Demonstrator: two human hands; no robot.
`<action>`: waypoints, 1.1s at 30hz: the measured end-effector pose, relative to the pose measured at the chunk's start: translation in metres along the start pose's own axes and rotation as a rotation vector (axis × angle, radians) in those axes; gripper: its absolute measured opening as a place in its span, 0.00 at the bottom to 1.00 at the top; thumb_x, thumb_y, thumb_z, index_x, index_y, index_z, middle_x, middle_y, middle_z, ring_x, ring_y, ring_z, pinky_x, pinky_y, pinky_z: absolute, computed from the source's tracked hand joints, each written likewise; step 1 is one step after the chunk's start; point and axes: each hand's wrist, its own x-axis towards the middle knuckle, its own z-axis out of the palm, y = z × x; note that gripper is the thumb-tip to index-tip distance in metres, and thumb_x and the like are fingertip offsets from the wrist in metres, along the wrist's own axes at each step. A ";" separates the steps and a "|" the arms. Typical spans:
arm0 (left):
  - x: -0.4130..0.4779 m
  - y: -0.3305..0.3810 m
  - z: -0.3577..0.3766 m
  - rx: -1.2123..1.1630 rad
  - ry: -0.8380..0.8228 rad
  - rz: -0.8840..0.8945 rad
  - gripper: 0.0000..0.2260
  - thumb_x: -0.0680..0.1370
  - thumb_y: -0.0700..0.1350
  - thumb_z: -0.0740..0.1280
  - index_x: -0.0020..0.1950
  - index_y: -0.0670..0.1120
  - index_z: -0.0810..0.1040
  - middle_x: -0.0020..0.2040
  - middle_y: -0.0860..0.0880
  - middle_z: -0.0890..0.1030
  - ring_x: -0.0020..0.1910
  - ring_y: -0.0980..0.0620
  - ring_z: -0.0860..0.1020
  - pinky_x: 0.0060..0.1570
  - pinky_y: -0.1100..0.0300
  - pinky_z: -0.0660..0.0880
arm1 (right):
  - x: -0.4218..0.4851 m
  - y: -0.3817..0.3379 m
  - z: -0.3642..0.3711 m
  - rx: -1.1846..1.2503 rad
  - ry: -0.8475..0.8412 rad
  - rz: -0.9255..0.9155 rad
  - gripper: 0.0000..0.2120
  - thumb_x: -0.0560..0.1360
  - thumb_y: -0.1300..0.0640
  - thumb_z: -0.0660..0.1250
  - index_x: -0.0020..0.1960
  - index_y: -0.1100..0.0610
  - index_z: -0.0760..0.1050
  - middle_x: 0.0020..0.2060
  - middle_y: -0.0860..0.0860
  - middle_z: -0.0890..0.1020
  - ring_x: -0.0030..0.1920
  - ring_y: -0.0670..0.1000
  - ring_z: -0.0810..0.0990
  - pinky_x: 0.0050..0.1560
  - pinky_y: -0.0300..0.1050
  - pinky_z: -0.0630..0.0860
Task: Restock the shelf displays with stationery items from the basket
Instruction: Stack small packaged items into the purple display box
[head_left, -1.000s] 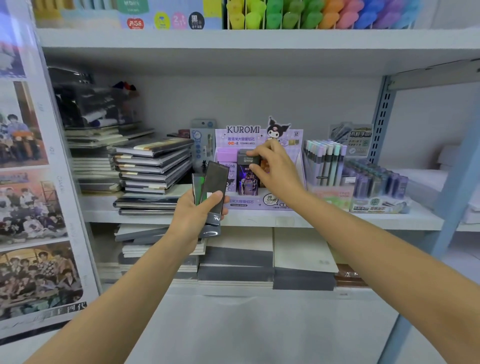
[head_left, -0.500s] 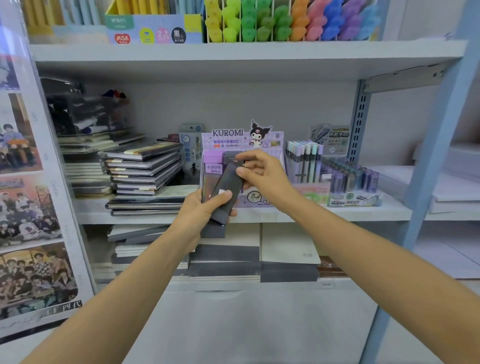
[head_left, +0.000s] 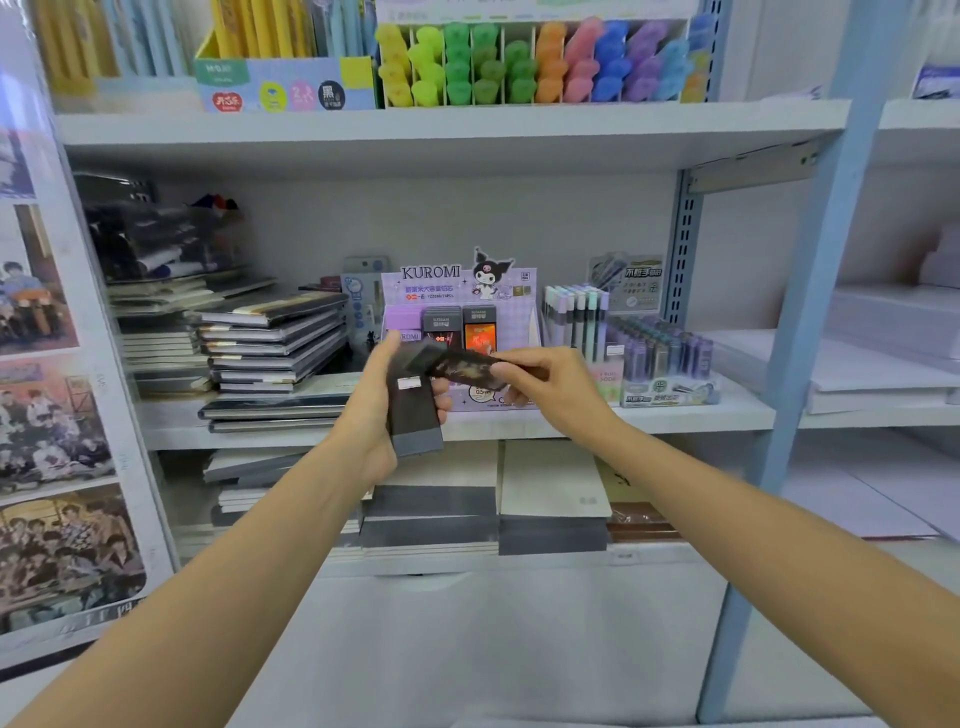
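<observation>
My left hand (head_left: 376, 410) grips a small stack of dark flat packs (head_left: 413, 421), held upright in front of the middle shelf. My right hand (head_left: 553, 387) pinches one dark pack (head_left: 467, 366), lying sideways just right of the stack and touching its top. Behind both hands stands the purple KUROMI display box (head_left: 441, 283), with several packs upright in its slots, among them an orange-faced one (head_left: 480, 335). The basket is out of view.
Stacked dark notebooks (head_left: 270, 353) lie left of the display. Pastel pens (head_left: 574, 322) and a tray of lead tubes (head_left: 660, 358) stand to its right. A blue shelf post (head_left: 810, 312) rises on the right. Highlighters (head_left: 519, 62) fill the top shelf.
My right hand left the display box, came back to the stack in my left hand and drew one pack off it toward the right. The camera view shifted closer and lower.
</observation>
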 end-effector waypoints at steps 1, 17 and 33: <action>0.000 0.000 0.001 -0.023 -0.017 -0.006 0.23 0.76 0.63 0.64 0.53 0.44 0.80 0.41 0.44 0.83 0.35 0.48 0.80 0.39 0.55 0.78 | -0.001 0.000 0.000 0.037 0.023 0.022 0.11 0.77 0.60 0.67 0.58 0.61 0.81 0.39 0.54 0.84 0.33 0.47 0.82 0.36 0.39 0.79; -0.002 -0.025 0.013 0.461 -0.066 0.278 0.11 0.73 0.39 0.74 0.52 0.42 0.78 0.36 0.45 0.84 0.30 0.53 0.79 0.33 0.62 0.78 | -0.008 -0.016 0.000 0.128 -0.036 0.062 0.17 0.79 0.53 0.65 0.67 0.50 0.71 0.50 0.53 0.84 0.51 0.48 0.83 0.50 0.41 0.80; 0.037 -0.016 -0.009 0.230 0.023 0.257 0.08 0.76 0.37 0.70 0.54 0.39 0.79 0.41 0.44 0.86 0.37 0.49 0.85 0.35 0.63 0.80 | 0.083 -0.013 -0.020 -0.265 0.122 0.036 0.08 0.77 0.63 0.66 0.50 0.52 0.69 0.49 0.56 0.83 0.43 0.53 0.82 0.47 0.52 0.80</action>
